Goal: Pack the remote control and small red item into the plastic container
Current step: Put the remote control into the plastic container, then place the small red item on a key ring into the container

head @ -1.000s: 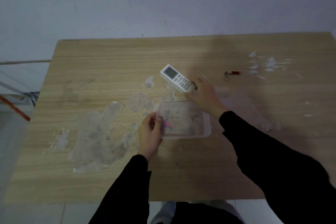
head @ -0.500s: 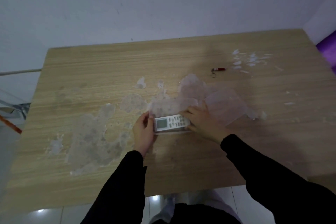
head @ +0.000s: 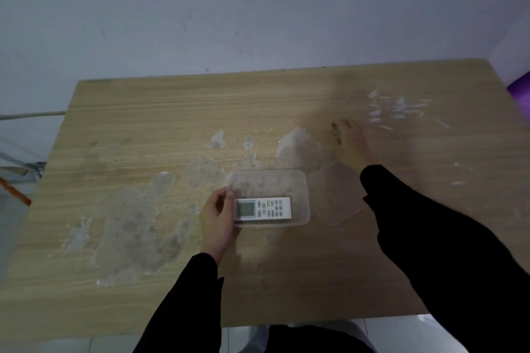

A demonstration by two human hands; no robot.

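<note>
Remote control (head: 263, 208) lies flat inside plastic container (head: 299, 180), near front wall. Left hand (head: 217, 219) grasps container's 9 o'clock edge. Right hand (head: 351, 143) at 1 o'clock on bench (head: 172, 112) — blurred, grip cannot tell; red item hidden.

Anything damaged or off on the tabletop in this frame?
Yes: the tan wooden table has big pale patches of peeled, scuffed veneer left of the clear plastic container, plus white flecks far right. The white remote control lies flat inside the container; nothing spilled.
</note>
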